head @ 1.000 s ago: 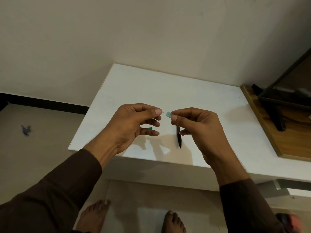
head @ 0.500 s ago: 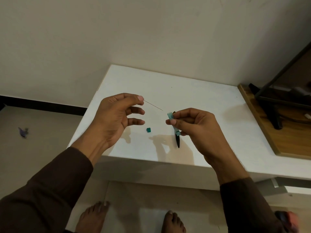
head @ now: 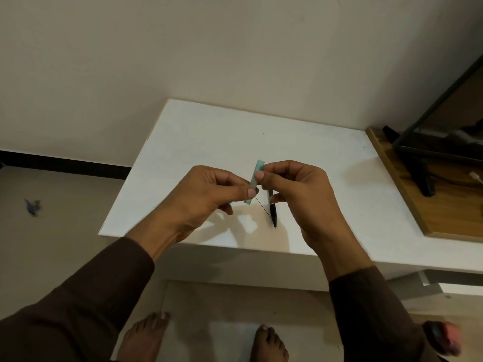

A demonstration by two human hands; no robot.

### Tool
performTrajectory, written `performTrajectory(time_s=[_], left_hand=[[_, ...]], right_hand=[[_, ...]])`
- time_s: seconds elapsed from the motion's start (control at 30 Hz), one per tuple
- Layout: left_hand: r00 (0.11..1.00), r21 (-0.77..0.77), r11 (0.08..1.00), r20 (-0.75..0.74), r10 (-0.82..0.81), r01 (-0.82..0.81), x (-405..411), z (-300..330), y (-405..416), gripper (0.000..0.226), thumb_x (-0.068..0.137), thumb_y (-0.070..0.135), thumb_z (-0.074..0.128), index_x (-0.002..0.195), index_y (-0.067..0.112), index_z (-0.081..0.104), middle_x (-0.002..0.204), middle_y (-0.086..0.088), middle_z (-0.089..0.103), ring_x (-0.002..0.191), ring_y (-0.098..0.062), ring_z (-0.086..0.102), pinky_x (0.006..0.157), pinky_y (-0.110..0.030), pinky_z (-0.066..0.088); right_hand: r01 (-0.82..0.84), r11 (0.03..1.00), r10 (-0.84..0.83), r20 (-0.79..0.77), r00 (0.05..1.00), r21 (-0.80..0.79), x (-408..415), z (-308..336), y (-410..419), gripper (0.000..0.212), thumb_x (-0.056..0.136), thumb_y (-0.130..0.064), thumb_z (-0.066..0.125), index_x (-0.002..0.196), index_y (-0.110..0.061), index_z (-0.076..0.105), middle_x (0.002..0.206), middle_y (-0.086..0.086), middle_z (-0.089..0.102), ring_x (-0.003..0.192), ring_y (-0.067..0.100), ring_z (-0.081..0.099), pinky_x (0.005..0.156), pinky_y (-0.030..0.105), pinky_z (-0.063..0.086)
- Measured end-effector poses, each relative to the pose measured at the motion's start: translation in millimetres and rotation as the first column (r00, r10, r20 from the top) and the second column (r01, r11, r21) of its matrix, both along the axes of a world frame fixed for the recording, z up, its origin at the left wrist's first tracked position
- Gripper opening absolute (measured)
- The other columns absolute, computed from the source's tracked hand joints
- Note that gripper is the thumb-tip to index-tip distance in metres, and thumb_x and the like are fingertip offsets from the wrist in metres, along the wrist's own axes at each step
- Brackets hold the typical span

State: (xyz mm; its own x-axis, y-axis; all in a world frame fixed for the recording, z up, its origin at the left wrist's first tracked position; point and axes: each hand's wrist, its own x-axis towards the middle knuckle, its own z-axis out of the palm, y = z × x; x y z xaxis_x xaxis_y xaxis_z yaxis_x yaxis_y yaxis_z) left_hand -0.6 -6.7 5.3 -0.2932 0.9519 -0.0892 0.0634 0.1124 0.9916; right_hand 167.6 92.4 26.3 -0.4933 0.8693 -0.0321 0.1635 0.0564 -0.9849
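Above the white table (head: 235, 137), my right hand (head: 300, 194) pinches a slim teal tube (head: 258, 167) near its top, and the tube stands almost upright. My left hand (head: 206, 194) meets it from the left, thumb and finger pinching a thin dark rod (head: 264, 209) that slants down to the right from the tube's lower part. On the table under my hands lies a black pen (head: 272, 212). Only a sliver of a small teal cap (head: 230, 202) shows below my left fingers.
A wooden board (head: 444, 223) carrying a black stand (head: 418, 165) adjoins the table on the right. My bare feet (head: 146, 335) stand on the floor below the table's front edge. A small blue scrap (head: 32, 206) lies on the floor at left.
My left hand pulled the thin rod out of the tube and away to the left, then came back. The right hand turned the tube nearly upright, and the rod now hangs beside its lower part.
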Motion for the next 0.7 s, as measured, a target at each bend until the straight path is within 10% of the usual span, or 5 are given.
performTrajectory(time_s=[0.3, 0.47, 0.7], left_hand=[[0.98, -0.025, 0.984, -0.099, 0.171, -0.174, -29.5, 3.0, -11.2, 0.006, 0.079, 0.028, 0.085, 0.082, 0.023, 0.087, 0.083, 0.002, 0.082, 0.06, 0.002, 0.06, 0.06, -0.027, 0.049], [0.969, -0.002, 0.971, -0.055, 0.241, -0.241, -47.3, 2.5, -20.3, 0.003, 0.082, 0.015, 0.084, 0.08, 0.015, 0.087, 0.074, 0.0, 0.08, 0.058, -0.006, 0.057, 0.054, -0.026, 0.046], [0.961, -0.009, 0.966, -0.104, 0.256, -0.258, -47.6, 3.4, -23.5, 0.004, 0.081, 0.016, 0.085, 0.078, 0.014, 0.086, 0.084, -0.01, 0.082, 0.054, -0.001, 0.058, 0.055, -0.026, 0.047]], right_hand=[[-0.024, 0.986, -0.012, 0.211, 0.977, 0.168, -17.6, -15.1, -2.4, 0.012, 0.096, -0.03, 0.072, 0.099, -0.021, 0.08, 0.09, -0.012, 0.076, 0.07, -0.007, 0.065, 0.064, 0.008, 0.046], [-0.295, 0.902, 0.044, 0.613, 0.789, 0.315, -38.7, -35.3, -13.6, 0.024, 0.104, -0.025, 0.059, 0.121, -0.019, 0.075, 0.122, -0.001, 0.069, 0.109, 0.02, 0.065, 0.092, 0.033, 0.051], [-0.392, 0.829, -0.002, 0.704, 0.711, 0.398, -54.3, -44.6, -16.7, 0.022, 0.103, -0.027, 0.06, 0.119, -0.023, 0.073, 0.112, -0.002, 0.062, 0.09, 0.019, 0.062, 0.074, 0.026, 0.042]])
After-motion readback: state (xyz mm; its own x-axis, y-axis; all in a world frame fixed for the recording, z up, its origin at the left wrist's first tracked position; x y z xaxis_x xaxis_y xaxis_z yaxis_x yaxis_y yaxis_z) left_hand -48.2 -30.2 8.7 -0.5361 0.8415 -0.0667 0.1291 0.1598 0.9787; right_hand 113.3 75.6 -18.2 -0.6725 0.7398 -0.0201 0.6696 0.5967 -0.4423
